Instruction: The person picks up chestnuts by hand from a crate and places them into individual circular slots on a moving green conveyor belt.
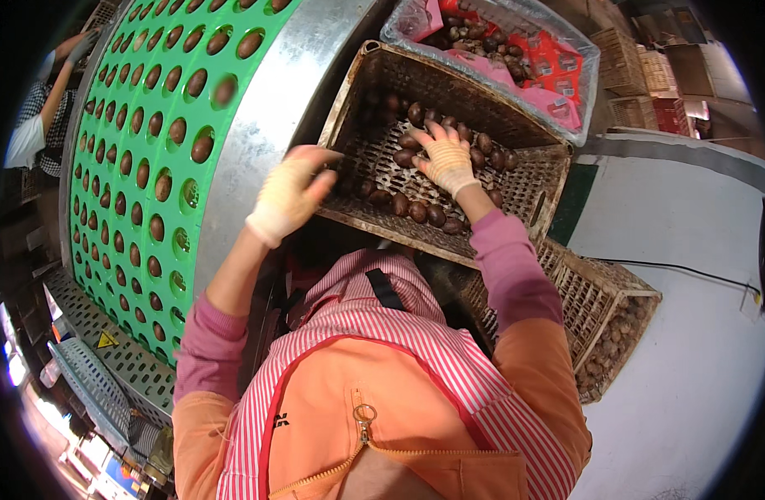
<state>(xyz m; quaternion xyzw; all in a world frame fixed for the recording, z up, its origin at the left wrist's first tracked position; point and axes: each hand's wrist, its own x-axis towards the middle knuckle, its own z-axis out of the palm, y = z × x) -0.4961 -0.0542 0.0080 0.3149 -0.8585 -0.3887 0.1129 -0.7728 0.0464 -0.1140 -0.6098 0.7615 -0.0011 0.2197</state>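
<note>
My left hand (pixel 295 187), in a pale fingertip-less glove, is over the crate's left edge beside the metal rim. Blurred, its fingers are apart with nothing visible in them. My right hand (pixel 446 159), gloved the same way, reaches into a dirty plastic crate (pixel 513 94), fingers spread beside dark brown egg-shaped items (pixel 418 211). Whether they are eggs or fruit, I cannot tell. Left of the crate, a green pocketed conveyor (pixel 188 106) carries similar items, mostly one per pocket. One blurred brown item (pixel 225 90) appears over its right edge; several nearby pockets hold none.
A smooth metal guard (pixel 263 119) borders the conveyor. Behind the crate stands a plastic-lined bin (pixel 482 53) with brown items and red packets. Another crate (pixel 598 312) sits low at right by a white wall (pixel 682 375) with a black cable (pixel 670 265). Another person's arm (pixel 57 87) shows far left.
</note>
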